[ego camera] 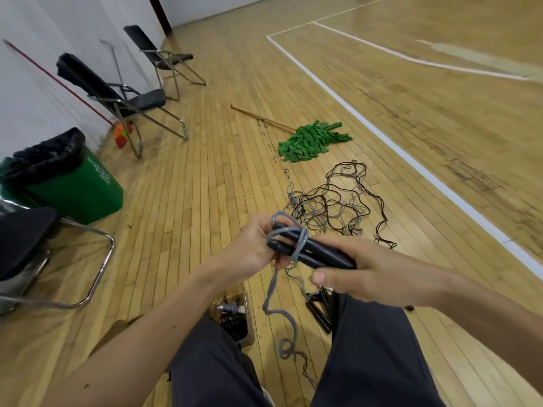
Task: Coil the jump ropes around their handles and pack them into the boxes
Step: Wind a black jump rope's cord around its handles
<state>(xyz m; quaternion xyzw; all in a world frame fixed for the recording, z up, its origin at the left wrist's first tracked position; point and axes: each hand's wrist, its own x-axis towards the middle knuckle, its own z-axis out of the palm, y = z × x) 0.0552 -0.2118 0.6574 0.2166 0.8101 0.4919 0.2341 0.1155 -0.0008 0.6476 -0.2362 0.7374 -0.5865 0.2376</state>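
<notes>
The only writing in sight is white print on the side of the green bin (79, 192), too blurred to read. The bin is lined with a black bag (47, 157).

The person sits with both hands raised over their knees. The right hand (373, 274) grips two dark handles (320, 254) laid side by side, fingers closed around one end with the thumb below. The left hand (249, 251) is at the other end, fingers curled on the grey rope (271, 292), which loops a few times around the handles. The rest of it hangs down to the floor (191, 186) between the legs, ending in loose curls.

One box (249, 318) stands on the floor by the person's left knee. In it lie a bundle wound in grey rope (232, 308) and a heap of black rope (235, 329); I cannot count how many ropes it holds. Just beside the right knee, another jump rope with black handles (318, 314) lies on the floor. Farther out is a tangle of ropes (332, 204), dark and grey, too knotted to count.

One green mop (311, 141) lies beyond the tangle. Three black folding chairs are in view: two by the wall (117, 95) (164, 54) and one at the left edge (29, 251). A red-handled broom (58, 80) leans on the wall.
</notes>
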